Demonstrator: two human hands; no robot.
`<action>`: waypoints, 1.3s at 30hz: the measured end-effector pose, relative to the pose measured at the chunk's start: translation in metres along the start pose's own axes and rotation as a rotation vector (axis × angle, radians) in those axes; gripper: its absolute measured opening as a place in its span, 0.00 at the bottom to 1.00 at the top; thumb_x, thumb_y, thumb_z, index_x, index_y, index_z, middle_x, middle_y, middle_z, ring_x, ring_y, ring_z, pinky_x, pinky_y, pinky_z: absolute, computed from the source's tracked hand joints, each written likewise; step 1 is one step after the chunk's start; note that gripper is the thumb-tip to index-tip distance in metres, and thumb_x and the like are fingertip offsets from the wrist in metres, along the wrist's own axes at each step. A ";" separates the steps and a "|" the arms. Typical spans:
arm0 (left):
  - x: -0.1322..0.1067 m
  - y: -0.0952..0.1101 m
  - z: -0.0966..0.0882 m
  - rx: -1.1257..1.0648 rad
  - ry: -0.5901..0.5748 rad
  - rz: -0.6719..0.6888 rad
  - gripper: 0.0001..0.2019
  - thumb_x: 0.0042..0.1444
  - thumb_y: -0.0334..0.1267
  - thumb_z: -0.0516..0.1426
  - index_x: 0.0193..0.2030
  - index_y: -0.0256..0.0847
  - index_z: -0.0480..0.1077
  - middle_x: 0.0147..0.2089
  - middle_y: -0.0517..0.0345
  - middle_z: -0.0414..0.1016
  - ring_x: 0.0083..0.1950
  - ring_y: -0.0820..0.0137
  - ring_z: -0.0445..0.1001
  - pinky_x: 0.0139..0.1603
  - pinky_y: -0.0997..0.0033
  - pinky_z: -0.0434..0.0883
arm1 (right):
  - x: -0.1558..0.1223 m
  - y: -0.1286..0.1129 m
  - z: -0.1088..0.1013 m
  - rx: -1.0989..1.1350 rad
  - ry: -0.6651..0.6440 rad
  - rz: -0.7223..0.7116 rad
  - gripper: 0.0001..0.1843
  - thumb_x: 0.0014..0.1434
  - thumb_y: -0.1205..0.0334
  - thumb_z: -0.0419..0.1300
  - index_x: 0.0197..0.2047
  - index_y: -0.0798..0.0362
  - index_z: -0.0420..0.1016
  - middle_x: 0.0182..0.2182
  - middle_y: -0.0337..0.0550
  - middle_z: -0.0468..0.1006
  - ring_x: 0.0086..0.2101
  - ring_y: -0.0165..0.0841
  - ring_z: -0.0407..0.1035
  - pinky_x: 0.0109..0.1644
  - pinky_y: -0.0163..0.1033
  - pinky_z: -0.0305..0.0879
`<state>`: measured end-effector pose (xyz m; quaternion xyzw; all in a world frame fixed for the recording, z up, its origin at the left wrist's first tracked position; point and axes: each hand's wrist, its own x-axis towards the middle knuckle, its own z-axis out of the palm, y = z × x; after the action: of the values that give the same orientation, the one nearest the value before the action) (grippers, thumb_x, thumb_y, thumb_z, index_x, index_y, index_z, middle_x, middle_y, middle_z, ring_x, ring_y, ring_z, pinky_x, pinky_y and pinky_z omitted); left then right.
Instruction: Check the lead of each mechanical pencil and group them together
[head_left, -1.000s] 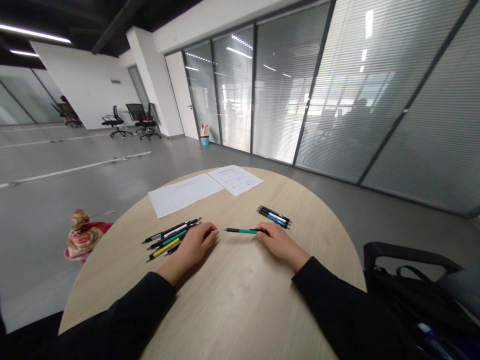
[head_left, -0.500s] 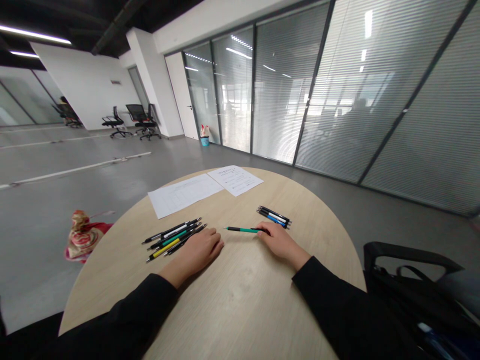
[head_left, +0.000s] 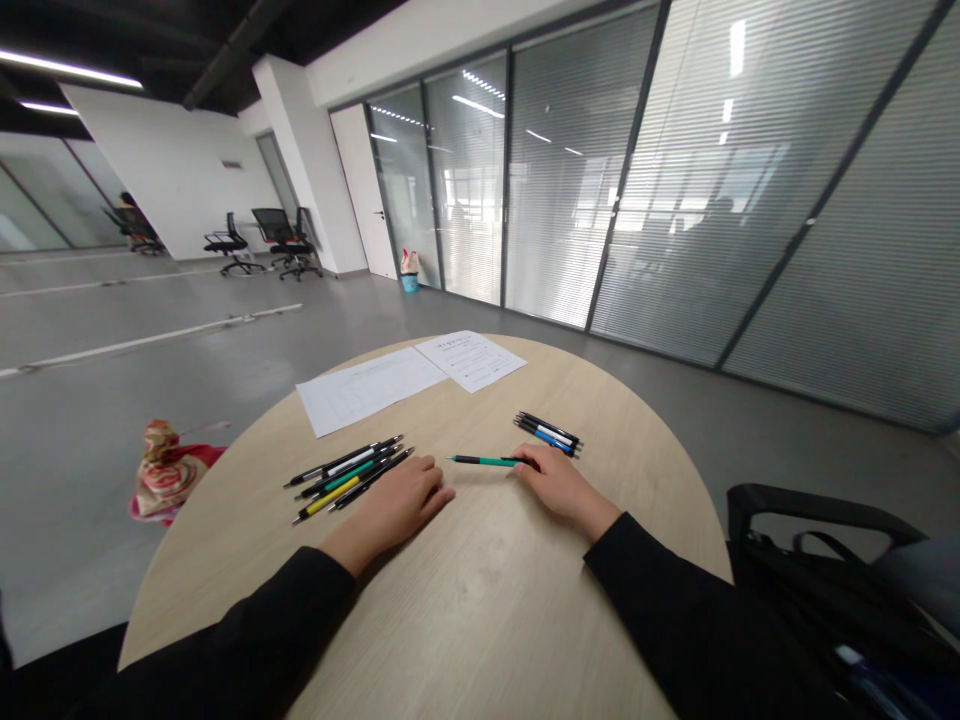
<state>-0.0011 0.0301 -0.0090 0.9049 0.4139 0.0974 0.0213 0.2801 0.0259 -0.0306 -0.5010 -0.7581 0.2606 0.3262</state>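
Note:
My left hand [head_left: 397, 500] lies palm down on the round wooden table [head_left: 480, 610], fingers stretched flat and holding nothing. Just left of it lies a row of several pens [head_left: 341, 477] in black, green and yellow. My right hand [head_left: 559, 485] rests on the table with its fingertips closed on the near end of a green and black pen [head_left: 484, 461]. That pen lies flat, its tip pointing left toward my left hand. A small bunch of black, white and blue pens [head_left: 547, 433] lies just beyond my right hand.
Two printed sheets [head_left: 367, 387] [head_left: 471, 358] lie at the table's far side. A black bag on a chair [head_left: 825, 590] stands close at the right. A red patterned bundle [head_left: 161, 470] sits on the floor at the left. Office chairs [head_left: 281, 240] stand far back.
My left hand has slid a little to the right and toward me, off the row of pens, which now shows in full. The right hand and green pen have stayed put.

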 end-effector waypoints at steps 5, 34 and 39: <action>-0.001 -0.004 0.001 -0.137 0.022 -0.051 0.16 0.65 0.50 0.54 0.31 0.41 0.68 0.35 0.55 0.70 0.36 0.64 0.68 0.38 0.66 0.63 | 0.000 0.001 0.000 -0.007 0.001 -0.014 0.08 0.62 0.69 0.58 0.39 0.53 0.79 0.35 0.42 0.80 0.36 0.35 0.70 0.41 0.37 0.60; 0.002 -0.005 -0.001 -0.494 0.172 -0.139 0.13 0.66 0.45 0.53 0.39 0.40 0.74 0.36 0.55 0.76 0.36 0.65 0.72 0.40 0.65 0.68 | -0.001 -0.004 -0.002 0.028 -0.022 -0.039 0.10 0.61 0.70 0.58 0.40 0.52 0.81 0.35 0.42 0.81 0.35 0.34 0.71 0.42 0.37 0.62; 0.003 -0.004 -0.004 -0.512 0.205 -0.176 0.12 0.64 0.44 0.52 0.38 0.40 0.72 0.34 0.56 0.75 0.35 0.66 0.70 0.37 0.66 0.67 | -0.001 -0.002 -0.001 0.008 0.003 -0.039 0.09 0.61 0.70 0.58 0.39 0.53 0.80 0.35 0.42 0.80 0.36 0.34 0.71 0.42 0.37 0.61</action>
<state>-0.0031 0.0344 -0.0051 0.8160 0.4529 0.2872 0.2155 0.2801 0.0245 -0.0287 -0.4852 -0.7661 0.2564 0.3345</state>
